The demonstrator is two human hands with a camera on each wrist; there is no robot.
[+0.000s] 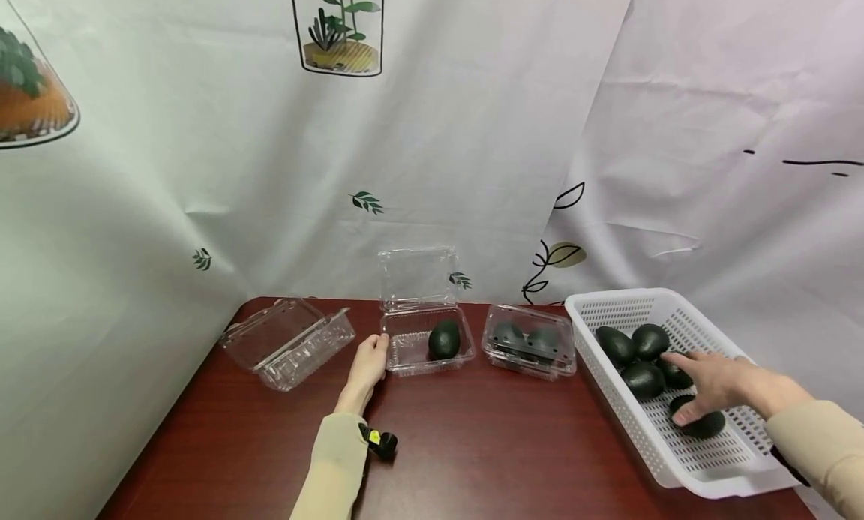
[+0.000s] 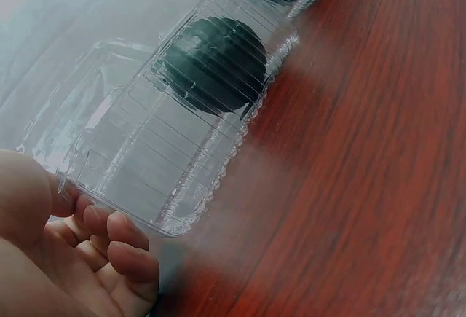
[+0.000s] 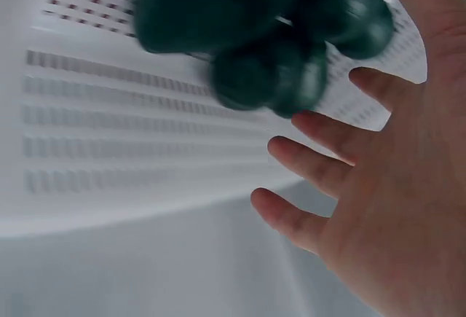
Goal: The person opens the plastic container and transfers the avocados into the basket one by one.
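Observation:
In the head view a clear plastic clamshell box point(image 1: 413, 359) stands with its lid point(image 1: 418, 276) raised and one avocado point(image 1: 444, 340) in its right half. My left hand point(image 1: 370, 361) pinches the box's left edge; the left wrist view shows thumb and fingers point(image 2: 124, 233) at its corner. Over a white perforated basket point(image 1: 624, 430), my right hand point(image 1: 715, 383) reaches with fingers spread. Beneath it lies an avocado point(image 1: 709, 425); several more, such as one avocado point(image 1: 643, 380), cluster farther back. In the right wrist view the fingers point(image 3: 309, 164) hold nothing.
A closed clamshell point(image 1: 529, 341) with avocados inside stands between the open box and the basket. Another clear clamshell point(image 1: 307, 355) lies open at the left of the dark red table point(image 1: 472, 445). A white patterned cloth point(image 1: 472, 145) hangs behind.

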